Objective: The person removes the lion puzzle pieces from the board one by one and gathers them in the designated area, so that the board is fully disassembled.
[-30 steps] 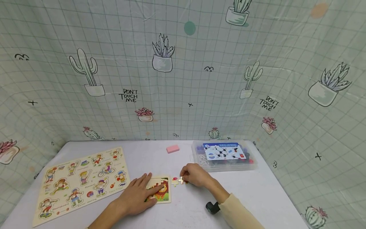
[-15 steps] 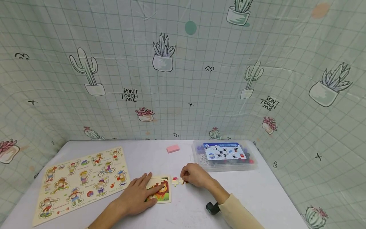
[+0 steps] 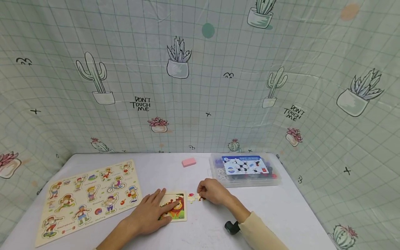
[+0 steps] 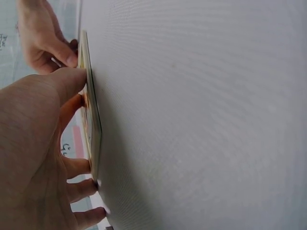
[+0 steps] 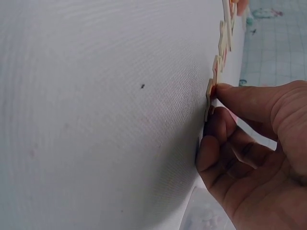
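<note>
A sideways tug by the right hand (image 3: 215, 191) could knock the neighbouring piece (image 3: 191, 199) askew, as the pieces lie close together on the bench (image 3: 212, 231), just right of the lion puzzle (image 3: 180, 210); that hand, reaching in low, pinches the end piece (image 5: 209, 96) between thumb and curled fingers; the left hand (image 3: 150, 212) lies spread wide, index finger on the puzzle.

Board (image 3: 79, 199) left, puzzle (image 3: 179, 211) centre, box (image 3: 245, 170) right (farther back)
</note>
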Tool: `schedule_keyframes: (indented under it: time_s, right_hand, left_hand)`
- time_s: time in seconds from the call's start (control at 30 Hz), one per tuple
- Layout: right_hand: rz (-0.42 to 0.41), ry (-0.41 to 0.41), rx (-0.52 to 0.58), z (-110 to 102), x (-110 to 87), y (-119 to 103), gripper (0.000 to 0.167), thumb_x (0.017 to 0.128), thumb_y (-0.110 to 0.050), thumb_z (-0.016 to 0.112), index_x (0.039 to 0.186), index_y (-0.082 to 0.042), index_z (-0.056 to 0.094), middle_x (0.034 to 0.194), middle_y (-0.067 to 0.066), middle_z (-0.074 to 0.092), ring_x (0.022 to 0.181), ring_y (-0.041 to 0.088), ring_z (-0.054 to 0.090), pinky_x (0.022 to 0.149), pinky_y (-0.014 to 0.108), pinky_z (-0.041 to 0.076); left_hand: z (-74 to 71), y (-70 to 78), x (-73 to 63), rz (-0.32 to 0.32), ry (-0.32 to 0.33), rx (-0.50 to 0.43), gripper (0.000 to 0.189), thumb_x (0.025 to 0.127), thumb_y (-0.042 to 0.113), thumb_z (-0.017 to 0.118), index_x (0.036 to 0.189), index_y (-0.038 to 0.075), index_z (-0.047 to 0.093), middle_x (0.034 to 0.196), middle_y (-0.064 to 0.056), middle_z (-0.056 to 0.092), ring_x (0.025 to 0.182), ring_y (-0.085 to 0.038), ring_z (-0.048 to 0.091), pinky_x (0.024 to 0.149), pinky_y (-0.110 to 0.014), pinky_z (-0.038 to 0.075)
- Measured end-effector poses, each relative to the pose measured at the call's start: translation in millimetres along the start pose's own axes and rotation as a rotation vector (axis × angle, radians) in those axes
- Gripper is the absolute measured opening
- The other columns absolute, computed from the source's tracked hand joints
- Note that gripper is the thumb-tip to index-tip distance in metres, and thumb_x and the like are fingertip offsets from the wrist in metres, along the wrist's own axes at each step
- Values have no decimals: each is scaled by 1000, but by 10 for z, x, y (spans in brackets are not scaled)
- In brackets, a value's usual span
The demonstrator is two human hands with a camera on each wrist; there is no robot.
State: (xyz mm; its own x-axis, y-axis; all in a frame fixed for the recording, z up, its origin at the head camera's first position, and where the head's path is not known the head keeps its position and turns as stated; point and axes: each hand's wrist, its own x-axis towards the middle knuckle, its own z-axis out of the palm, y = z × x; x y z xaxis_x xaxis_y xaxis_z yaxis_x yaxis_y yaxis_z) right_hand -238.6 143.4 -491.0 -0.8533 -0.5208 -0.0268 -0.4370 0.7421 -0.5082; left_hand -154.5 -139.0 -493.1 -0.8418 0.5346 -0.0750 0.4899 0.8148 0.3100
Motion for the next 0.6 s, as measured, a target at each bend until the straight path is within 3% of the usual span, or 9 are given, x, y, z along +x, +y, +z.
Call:
schedule_keyframes:
  time_s: [0.6]
  right_hand:
    - [21, 5, 4, 19, 4, 5, 6, 94, -7, 69, 90, -11, 71, 77, -7, 59, 69, 6, 50, 66, 24, 45]
  left_hand:
    - [-15, 1, 5, 39, 25, 12, 47, 100, 47, 55, 147, 39, 52, 159, -26, 30, 145, -48, 31, 111, -64, 30]
